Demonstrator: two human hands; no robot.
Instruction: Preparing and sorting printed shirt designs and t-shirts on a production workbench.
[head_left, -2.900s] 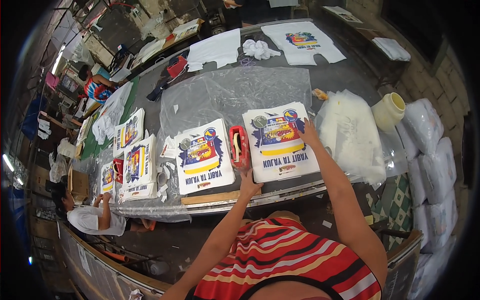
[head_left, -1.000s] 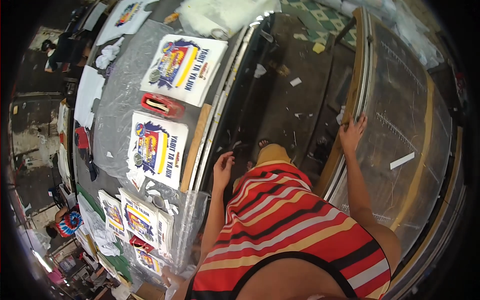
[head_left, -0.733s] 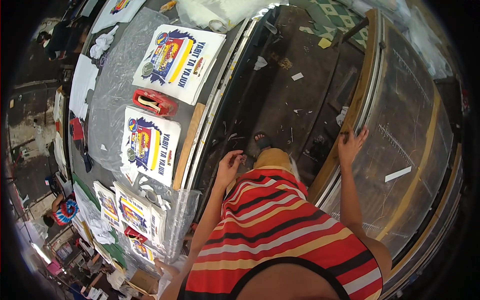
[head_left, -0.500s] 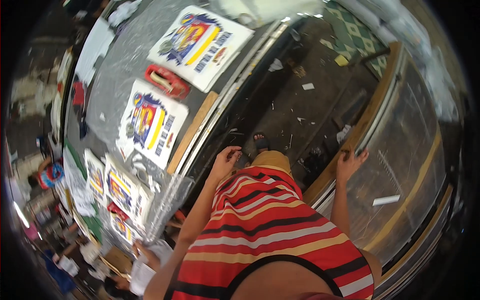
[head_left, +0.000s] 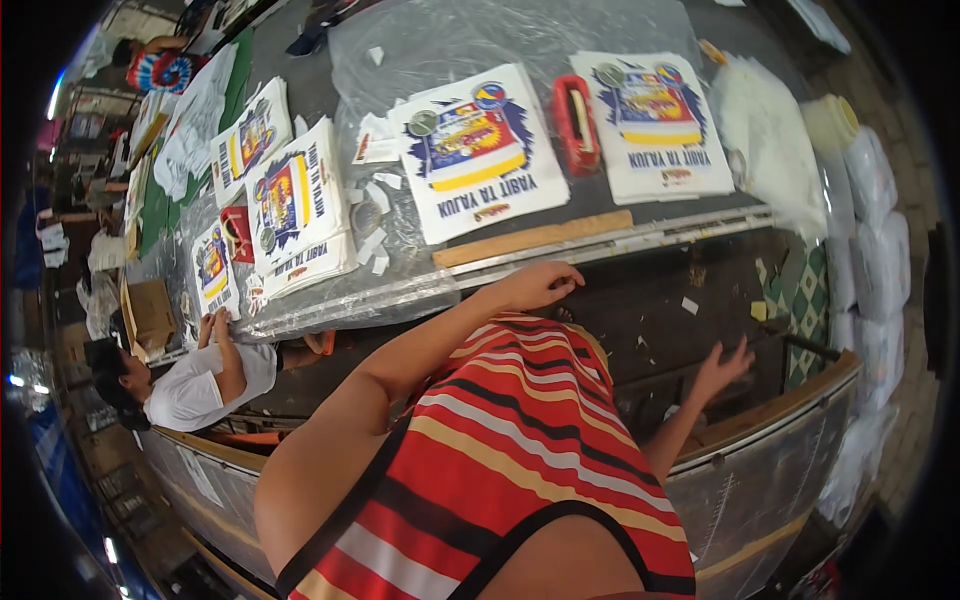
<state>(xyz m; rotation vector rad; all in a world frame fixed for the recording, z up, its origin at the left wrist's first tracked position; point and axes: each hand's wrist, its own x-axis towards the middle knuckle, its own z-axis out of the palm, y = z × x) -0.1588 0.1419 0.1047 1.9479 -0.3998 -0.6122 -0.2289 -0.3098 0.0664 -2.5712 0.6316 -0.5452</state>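
My left hand (head_left: 545,285) hangs in front of the table's near edge, just beyond a wooden strip (head_left: 535,237). Its fingers are loosely bent and nothing shows in them. To the right, my right hand (head_left: 725,370) is held over the aisle with fingers spread, holding nothing. Across the strip lies a stack of white printed sheets (head_left: 480,150) with a colourful design. A second printed stack (head_left: 655,125) lies to its right, and between them sits a red object with a cream bar (head_left: 577,125).
Clear plastic film (head_left: 440,50) covers much of the table. More printed stacks (head_left: 305,210) lie left, where a co-worker in a white shirt (head_left: 215,385) handles a small stack. Behind me runs a wood-edged dark table (head_left: 750,480). Wrapped white bundles (head_left: 870,260) stand far right.
The view has swung left, toward the table with the printed stacks. My right hand has come off the wood-edged table. The left hand stays near my front, still bent.
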